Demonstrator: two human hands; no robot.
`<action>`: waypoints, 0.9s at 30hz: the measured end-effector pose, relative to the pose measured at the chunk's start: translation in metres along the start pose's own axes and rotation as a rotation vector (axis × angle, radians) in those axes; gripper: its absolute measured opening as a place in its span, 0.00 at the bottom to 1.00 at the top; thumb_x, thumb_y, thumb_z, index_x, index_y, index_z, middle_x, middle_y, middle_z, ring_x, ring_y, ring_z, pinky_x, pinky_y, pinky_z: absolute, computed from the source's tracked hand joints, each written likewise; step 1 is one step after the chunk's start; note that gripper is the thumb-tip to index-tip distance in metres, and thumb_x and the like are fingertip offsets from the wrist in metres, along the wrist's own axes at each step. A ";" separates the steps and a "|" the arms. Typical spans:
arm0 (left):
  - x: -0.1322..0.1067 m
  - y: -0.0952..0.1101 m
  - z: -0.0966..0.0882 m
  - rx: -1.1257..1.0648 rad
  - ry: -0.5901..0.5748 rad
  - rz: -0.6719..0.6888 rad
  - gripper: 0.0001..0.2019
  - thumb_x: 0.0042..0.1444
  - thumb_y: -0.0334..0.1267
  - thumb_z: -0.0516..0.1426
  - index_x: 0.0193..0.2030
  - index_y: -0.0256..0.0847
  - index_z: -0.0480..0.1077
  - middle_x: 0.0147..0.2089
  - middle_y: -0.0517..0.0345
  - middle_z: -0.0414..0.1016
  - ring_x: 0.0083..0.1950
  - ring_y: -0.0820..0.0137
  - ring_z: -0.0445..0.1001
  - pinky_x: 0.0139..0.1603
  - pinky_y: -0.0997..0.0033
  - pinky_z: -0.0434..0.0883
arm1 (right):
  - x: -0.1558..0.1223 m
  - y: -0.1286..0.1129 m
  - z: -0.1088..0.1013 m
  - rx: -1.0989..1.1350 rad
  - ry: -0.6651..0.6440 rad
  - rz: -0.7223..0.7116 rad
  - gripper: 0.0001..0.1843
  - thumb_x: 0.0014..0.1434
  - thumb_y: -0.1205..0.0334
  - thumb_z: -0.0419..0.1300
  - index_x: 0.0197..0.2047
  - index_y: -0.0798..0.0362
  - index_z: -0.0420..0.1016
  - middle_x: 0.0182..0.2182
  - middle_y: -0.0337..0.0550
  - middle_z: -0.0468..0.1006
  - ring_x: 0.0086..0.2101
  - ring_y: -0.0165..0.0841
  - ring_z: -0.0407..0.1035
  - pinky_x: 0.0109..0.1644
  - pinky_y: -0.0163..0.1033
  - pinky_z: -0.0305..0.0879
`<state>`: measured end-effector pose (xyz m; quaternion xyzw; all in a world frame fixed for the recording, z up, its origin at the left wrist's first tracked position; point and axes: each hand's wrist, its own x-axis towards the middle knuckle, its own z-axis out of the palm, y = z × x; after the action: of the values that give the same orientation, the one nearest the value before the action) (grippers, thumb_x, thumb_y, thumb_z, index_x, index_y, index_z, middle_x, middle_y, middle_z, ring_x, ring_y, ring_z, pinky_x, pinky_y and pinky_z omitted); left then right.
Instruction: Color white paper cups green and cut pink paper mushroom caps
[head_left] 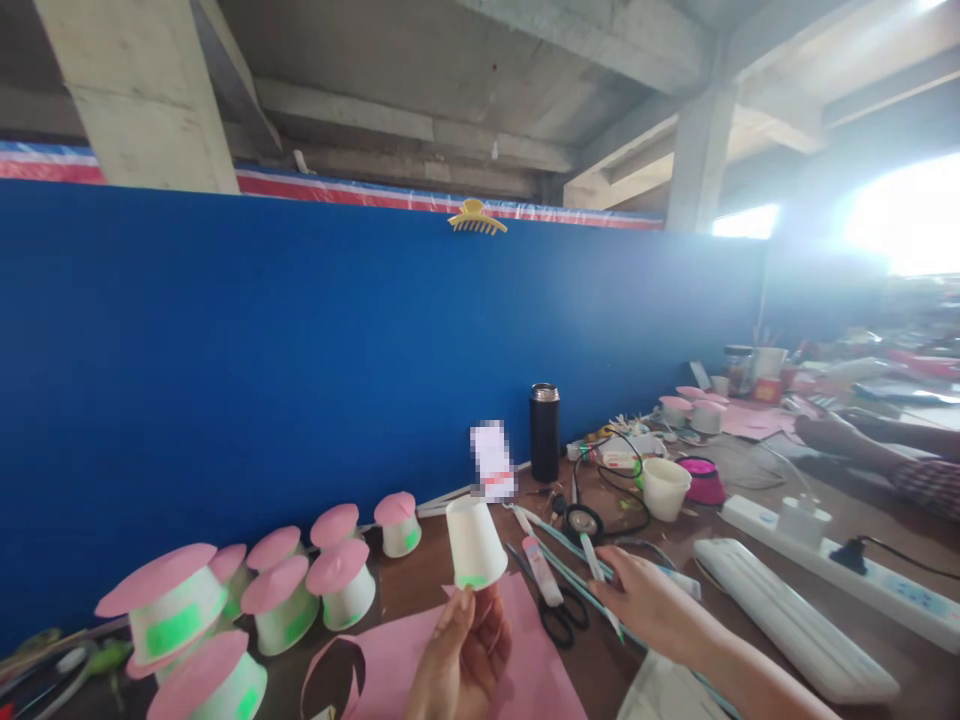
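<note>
Behind your work stands a wide blue partition, with the brown table running along its foot. Pink paper lies on the table under and around your left hand, and a cluster of pink-topped cups stands to your left, green patches on their sides. Your right hand is over to the right, well apart from the cup. Your left thumb and fingers close on the lower rim of a plain white cup, raised above the paper, wide end down, with green near that rim. Your right thumb and fingers appear nearly closed around a slim pen, green at its lower end. You seem to be at the stage of handling one cup; the next move likely calls for keeping it steady by the rim.
</note>
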<state>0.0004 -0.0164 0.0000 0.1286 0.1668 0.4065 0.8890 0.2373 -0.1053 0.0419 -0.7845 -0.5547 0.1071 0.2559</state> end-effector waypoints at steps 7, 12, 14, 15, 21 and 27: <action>-0.004 -0.002 0.008 -0.007 0.063 0.042 0.15 0.39 0.31 0.71 0.34 0.37 0.75 0.35 0.53 0.82 0.34 0.68 0.79 0.36 0.68 0.75 | -0.002 0.011 0.007 -0.087 0.052 0.073 0.25 0.58 0.58 0.51 0.57 0.60 0.65 0.31 0.47 0.82 0.33 0.40 0.75 0.35 0.37 0.62; -0.007 -0.003 0.013 0.012 0.086 0.068 0.17 0.38 0.33 0.72 0.35 0.37 0.74 0.35 0.53 0.81 0.33 0.69 0.78 0.35 0.69 0.74 | 0.000 0.018 0.009 -0.074 0.110 0.076 0.23 0.56 0.54 0.54 0.53 0.54 0.72 0.29 0.44 0.82 0.32 0.41 0.76 0.35 0.38 0.63; -0.008 -0.003 0.013 0.013 0.094 0.077 0.16 0.38 0.33 0.72 0.35 0.37 0.74 0.35 0.53 0.81 0.33 0.69 0.78 0.36 0.68 0.75 | 0.004 0.022 0.002 -0.052 0.165 0.084 0.22 0.55 0.50 0.57 0.51 0.50 0.73 0.32 0.44 0.82 0.35 0.42 0.76 0.36 0.39 0.63; -0.008 -0.003 0.013 0.017 0.096 0.079 0.15 0.39 0.33 0.71 0.34 0.37 0.74 0.35 0.53 0.81 0.33 0.69 0.78 0.36 0.68 0.75 | 0.007 0.025 -0.003 -0.036 0.199 0.091 0.23 0.54 0.48 0.57 0.51 0.49 0.73 0.32 0.43 0.82 0.35 0.42 0.76 0.36 0.39 0.64; -0.009 -0.002 0.012 0.082 0.066 0.095 0.14 0.43 0.35 0.70 0.37 0.36 0.75 0.36 0.53 0.79 0.33 0.71 0.76 0.32 0.73 0.73 | 0.018 0.027 -0.052 0.119 0.347 0.112 0.27 0.60 0.44 0.47 0.53 0.51 0.70 0.31 0.41 0.80 0.24 0.33 0.72 0.26 0.36 0.64; -0.008 -0.003 0.013 0.088 0.106 0.116 0.14 0.42 0.34 0.70 0.36 0.36 0.74 0.35 0.54 0.78 0.32 0.73 0.76 0.30 0.75 0.73 | 0.017 -0.008 -0.053 0.209 0.228 0.048 0.24 0.58 0.46 0.49 0.45 0.54 0.75 0.28 0.42 0.81 0.25 0.33 0.73 0.24 0.34 0.64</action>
<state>0.0021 -0.0257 0.0121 0.1554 0.2237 0.4560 0.8473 0.2609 -0.1022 0.0930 -0.7736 -0.4891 0.0804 0.3948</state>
